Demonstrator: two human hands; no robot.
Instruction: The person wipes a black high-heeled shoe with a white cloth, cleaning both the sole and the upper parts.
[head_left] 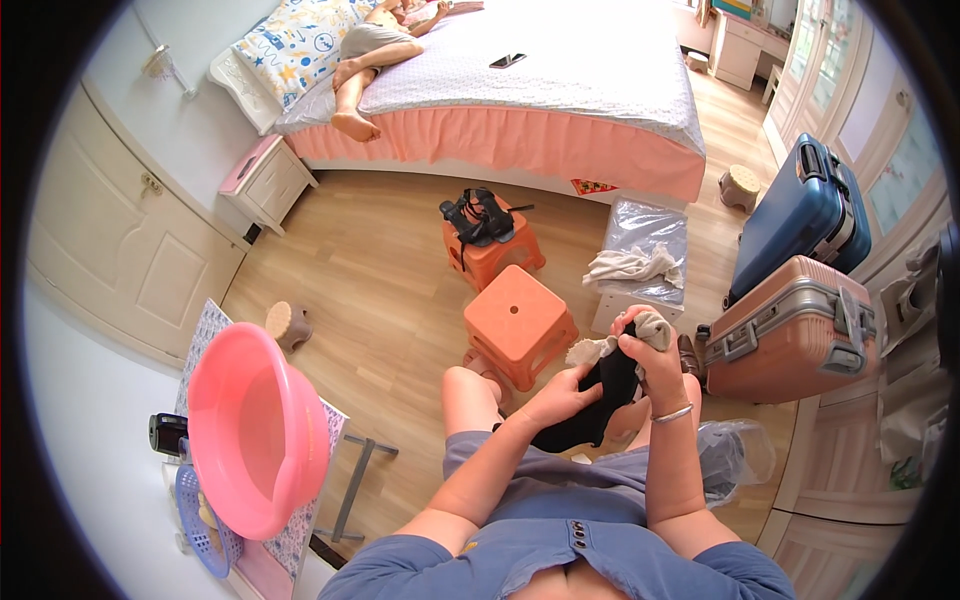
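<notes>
I sit with a limp black article (588, 418) over my lap; its kind is hard to make out. My left hand (558, 396) is closed on its near left side. My right hand (652, 368) grips a bunched beige cloth (655, 328) against the black article's upper end. Pale, ragged cloth (592, 350) pokes out between the two hands. Part of the black article is hidden by my fingers. Just beyond my knees stands an orange plastic stool (515, 312). Behind it, black strapped items (483, 218) rest on a second orange stool (490, 262).
At left, a pink basin (302, 430) sits on a small table beside a blue basket (190, 510). Two suitcases, blue (800, 215) and rose (775, 335), stand at right. A pale cloth (635, 265) lies on a plastic-covered box (648, 225). A person (375, 50) lies on the bed (590, 60).
</notes>
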